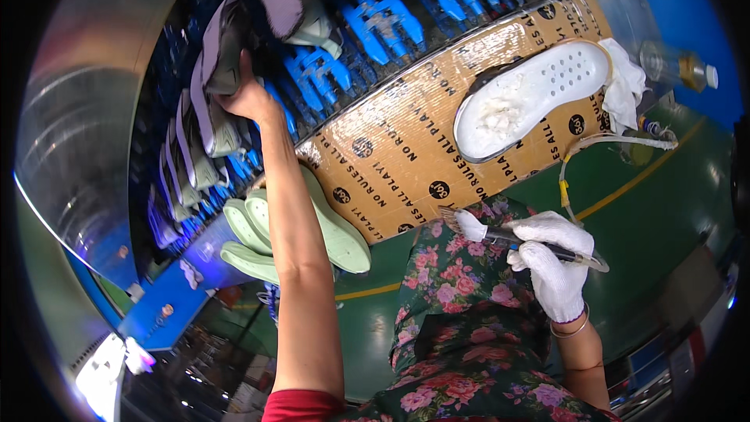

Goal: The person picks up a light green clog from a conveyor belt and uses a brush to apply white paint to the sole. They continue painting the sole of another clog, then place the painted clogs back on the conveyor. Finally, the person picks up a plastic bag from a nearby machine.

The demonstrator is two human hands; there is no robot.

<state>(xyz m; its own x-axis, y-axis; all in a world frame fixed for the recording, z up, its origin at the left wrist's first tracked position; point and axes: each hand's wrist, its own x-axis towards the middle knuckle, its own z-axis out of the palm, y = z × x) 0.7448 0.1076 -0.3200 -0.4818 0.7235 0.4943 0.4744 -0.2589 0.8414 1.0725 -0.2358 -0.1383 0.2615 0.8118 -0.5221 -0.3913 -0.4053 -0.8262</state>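
My bare left hand (254,100) reaches to the rack at upper left. Its fingers grip the side of a dark shoe upper (226,59) with a lilac-grey underside; some fingertips are hidden behind it. My right hand (556,262), in a white knitted glove, holds a brush (500,233) with a dark handle. White wrapping covers the brush's neck, and its bristles point left, over my floral apron. A thin clear hose (569,180) runs toward the handle. Beyond that hand, a white shoe-shaped tray (539,98) with holes at one end and whitish residue at the other lies on cardboard.
Blue holders (383,23) line the rack, with more shoe uppers (195,144) on the left. Pale green soles (340,227) lie beside my left forearm on the cardboard-covered ledge (383,156). A white cloth (623,82) and a clear bottle (672,64) are at the right.
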